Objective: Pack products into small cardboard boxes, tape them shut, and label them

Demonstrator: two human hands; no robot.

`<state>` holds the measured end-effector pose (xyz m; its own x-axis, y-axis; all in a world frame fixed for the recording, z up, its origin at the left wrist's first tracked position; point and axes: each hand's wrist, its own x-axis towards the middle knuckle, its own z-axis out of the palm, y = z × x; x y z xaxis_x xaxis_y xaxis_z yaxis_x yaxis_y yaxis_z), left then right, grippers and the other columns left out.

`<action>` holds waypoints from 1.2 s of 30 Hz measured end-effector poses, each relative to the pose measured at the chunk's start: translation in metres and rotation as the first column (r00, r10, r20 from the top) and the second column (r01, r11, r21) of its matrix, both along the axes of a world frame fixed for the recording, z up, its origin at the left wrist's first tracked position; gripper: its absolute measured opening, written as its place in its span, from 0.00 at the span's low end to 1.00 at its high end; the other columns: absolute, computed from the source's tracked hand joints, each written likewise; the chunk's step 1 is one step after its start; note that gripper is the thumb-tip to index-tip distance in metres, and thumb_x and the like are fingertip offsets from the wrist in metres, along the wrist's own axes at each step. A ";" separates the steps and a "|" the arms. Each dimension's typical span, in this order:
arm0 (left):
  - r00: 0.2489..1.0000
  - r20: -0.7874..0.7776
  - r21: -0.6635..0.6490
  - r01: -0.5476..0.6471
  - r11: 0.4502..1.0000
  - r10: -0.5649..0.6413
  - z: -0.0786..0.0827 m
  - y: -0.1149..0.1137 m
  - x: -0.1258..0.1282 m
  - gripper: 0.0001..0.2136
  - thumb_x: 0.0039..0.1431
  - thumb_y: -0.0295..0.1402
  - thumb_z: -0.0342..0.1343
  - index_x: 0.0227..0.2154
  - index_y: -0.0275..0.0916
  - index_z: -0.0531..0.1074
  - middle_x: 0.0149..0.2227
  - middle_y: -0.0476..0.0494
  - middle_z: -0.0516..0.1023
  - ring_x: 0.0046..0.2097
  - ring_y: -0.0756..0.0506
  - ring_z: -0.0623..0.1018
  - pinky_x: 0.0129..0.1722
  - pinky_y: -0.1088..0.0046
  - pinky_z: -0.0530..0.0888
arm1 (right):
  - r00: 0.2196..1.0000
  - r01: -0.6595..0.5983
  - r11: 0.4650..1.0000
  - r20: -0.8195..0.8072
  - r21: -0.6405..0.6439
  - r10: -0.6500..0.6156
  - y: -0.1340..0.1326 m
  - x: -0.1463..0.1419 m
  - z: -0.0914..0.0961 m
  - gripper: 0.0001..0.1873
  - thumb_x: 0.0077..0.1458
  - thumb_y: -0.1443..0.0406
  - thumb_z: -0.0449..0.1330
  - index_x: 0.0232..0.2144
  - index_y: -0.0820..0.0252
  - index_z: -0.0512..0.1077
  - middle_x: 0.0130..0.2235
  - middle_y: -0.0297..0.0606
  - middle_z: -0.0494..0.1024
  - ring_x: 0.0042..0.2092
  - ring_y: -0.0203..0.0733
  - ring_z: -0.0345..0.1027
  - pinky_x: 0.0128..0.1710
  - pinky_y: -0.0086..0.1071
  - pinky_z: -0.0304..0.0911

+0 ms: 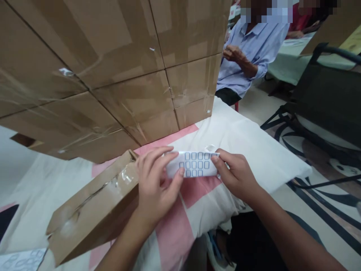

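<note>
A folded white paper (pixel 175 171) with rows of small blue rounded squares drawn on it is stretched between my two hands, just above the pink and white cloth. My left hand (pixel 158 180) grips the paper's left end, thumb in front and fingers along the top edge. The upper right corner is pinched between the thumb and fingers of my right hand (pixel 237 173). Beside my left forearm lies a long brown cardboard box (pixel 93 207), its top seam taped and worn.
Stacked taped cardboard boxes (pixel 129 94) rise like a wall behind my hands. Another sheet with blue drawings (pixel 25 259) lies at the lower left. To the right are a dark folding chair (pixel 324 90) and a seated person in a blue shirt (pixel 254 45).
</note>
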<state>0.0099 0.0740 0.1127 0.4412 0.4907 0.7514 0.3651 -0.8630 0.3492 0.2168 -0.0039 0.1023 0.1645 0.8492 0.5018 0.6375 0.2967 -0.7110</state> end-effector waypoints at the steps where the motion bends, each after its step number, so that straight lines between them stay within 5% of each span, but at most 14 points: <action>1: 0.997 -0.081 -0.029 -0.013 0.999 0.011 0.012 0.000 -0.005 0.12 0.63 0.31 0.60 0.49 0.44 0.71 0.50 0.44 0.79 0.52 0.41 0.77 0.57 0.55 0.66 | 0.997 -0.067 0.998 0.042 0.022 0.066 -0.003 -0.004 0.003 0.19 0.69 0.65 0.52 0.24 0.57 0.57 0.22 0.28 0.59 0.23 0.32 0.53 0.24 0.30 0.49; 4: 0.981 -0.185 -0.139 0.036 0.990 -0.062 0.029 -0.004 -0.018 0.07 0.65 0.31 0.59 0.45 0.46 0.74 0.42 0.52 0.83 0.44 0.46 0.80 0.53 0.61 0.69 | 0.980 -0.174 0.984 0.104 0.048 0.168 -0.011 -0.014 0.008 0.17 0.68 0.67 0.52 0.24 0.56 0.58 0.23 0.29 0.61 0.23 0.32 0.56 0.25 0.30 0.51; 11: 0.990 -0.105 -0.265 0.060 0.962 -0.091 0.031 -0.016 -0.030 0.03 0.64 0.32 0.62 0.38 0.49 0.77 0.37 0.56 0.83 0.38 0.48 0.79 0.41 0.68 0.73 | 0.993 -0.097 0.978 0.090 0.186 0.082 -0.008 -0.023 0.006 0.05 0.63 0.66 0.58 0.32 0.56 0.68 0.24 0.29 0.67 0.24 0.34 0.61 0.25 0.30 0.56; 14: 0.995 -0.084 -0.187 0.042 0.981 -0.059 0.035 -0.016 -0.033 0.04 0.64 0.31 0.61 0.39 0.47 0.77 0.38 0.55 0.83 0.40 0.48 0.80 0.43 0.66 0.73 | 0.996 -0.083 0.965 0.042 0.250 0.075 -0.005 -0.032 0.007 0.02 0.63 0.68 0.58 0.35 0.56 0.70 0.25 0.30 0.69 0.25 0.33 0.62 0.25 0.29 0.58; 17: 0.995 -0.086 0.022 -0.053 0.998 0.055 0.036 -0.014 -0.036 0.04 0.65 0.31 0.60 0.40 0.46 0.76 0.46 0.51 0.83 0.47 0.44 0.80 0.50 0.60 0.71 | 0.991 -0.120 0.953 -0.016 0.276 0.130 -0.003 -0.044 0.010 0.04 0.64 0.68 0.58 0.34 0.56 0.69 0.25 0.28 0.67 0.23 0.31 0.60 0.24 0.28 0.55; 22: 0.956 0.018 0.427 -0.271 0.863 0.291 0.030 -0.012 -0.039 0.07 0.58 0.33 0.67 0.38 0.49 0.78 0.52 0.51 0.82 0.50 0.39 0.79 0.51 0.55 0.69 | 0.961 -0.108 0.971 -0.228 0.212 0.157 0.005 -0.063 0.021 0.13 0.67 0.64 0.55 0.28 0.57 0.66 0.22 0.27 0.59 0.22 0.31 0.51 0.23 0.30 0.49; 28: 0.932 0.129 0.527 -0.354 0.772 0.340 0.025 -0.008 -0.042 0.10 0.57 0.29 0.66 0.39 0.52 0.78 0.48 0.53 0.84 0.49 0.40 0.79 0.49 0.55 0.69 | 0.842 -0.138 0.982 -0.507 0.127 0.184 0.015 -0.074 0.032 0.18 0.64 0.60 0.57 0.22 0.57 0.61 0.21 0.29 0.56 0.23 0.33 0.49 0.21 0.30 0.44; 32: 0.946 0.063 0.500 -0.304 0.811 0.317 0.022 -0.005 -0.039 0.09 0.58 0.30 0.66 0.40 0.50 0.78 0.48 0.52 0.83 0.49 0.40 0.80 0.52 0.55 0.69 | 0.805 -0.118 0.989 -0.574 0.089 0.148 0.014 -0.069 0.030 0.19 0.62 0.59 0.57 0.21 0.56 0.60 0.21 0.29 0.56 0.22 0.33 0.48 0.20 0.30 0.42; 36: 0.960 -0.030 0.397 -0.243 0.885 0.277 0.022 -0.005 -0.035 0.16 0.60 0.34 0.64 0.51 0.45 0.75 0.54 0.45 0.81 0.53 0.38 0.78 0.56 0.53 0.68 | 0.850 -0.095 0.990 -0.509 0.104 0.135 0.010 -0.060 0.026 0.18 0.63 0.59 0.56 0.22 0.57 0.61 0.20 0.28 0.56 0.22 0.32 0.49 0.21 0.30 0.43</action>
